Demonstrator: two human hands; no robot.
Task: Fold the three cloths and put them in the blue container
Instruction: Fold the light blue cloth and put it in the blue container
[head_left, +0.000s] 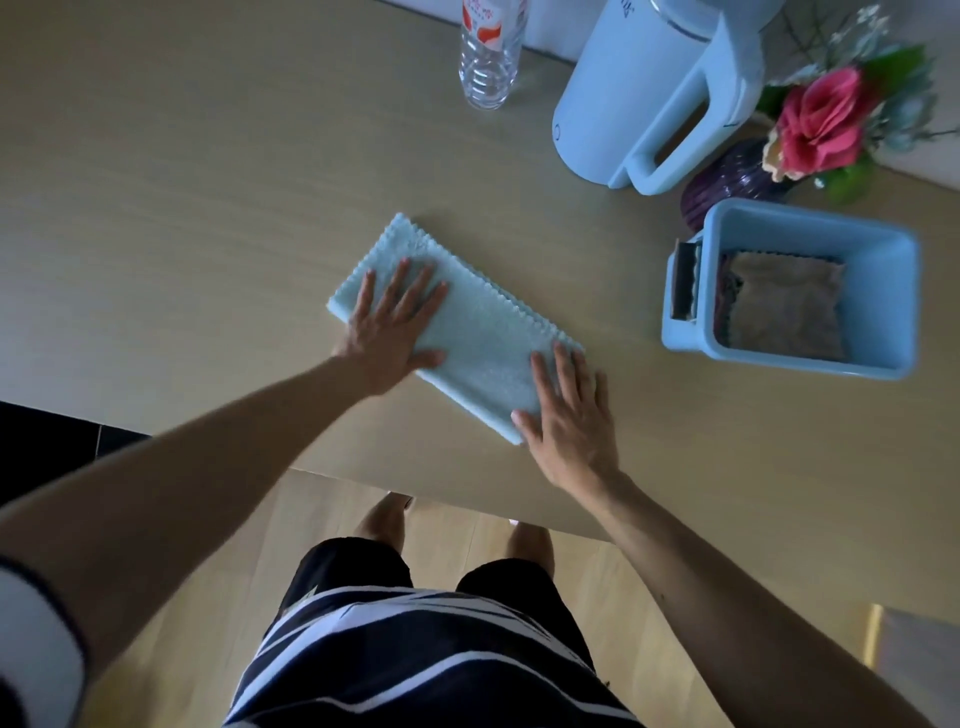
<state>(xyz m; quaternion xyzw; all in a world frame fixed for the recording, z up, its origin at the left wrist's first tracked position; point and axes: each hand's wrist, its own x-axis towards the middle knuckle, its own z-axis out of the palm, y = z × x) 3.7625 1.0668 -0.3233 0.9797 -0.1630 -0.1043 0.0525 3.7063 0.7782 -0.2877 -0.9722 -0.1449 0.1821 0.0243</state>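
Note:
A light blue cloth (483, 332) lies folded into a long strip on the wooden table, running from upper left to lower right. My left hand (395, 327) presses flat on its left end, fingers spread. On the cloth's right end rests my right hand (569, 415), also flat with fingers apart. The blue container (888, 291) stands to the right on the table. Inside it lies a folded brown cloth (784, 306), with a darker cloth edge showing beneath it on the left side.
A clear plastic bottle (491, 57) stands at the back of the table. A pale blue kettle (649, 88) and a purple vase (727, 182) with pink flowers (821, 124) sit behind the container. The table's near edge (467, 501) runs just below my hands.

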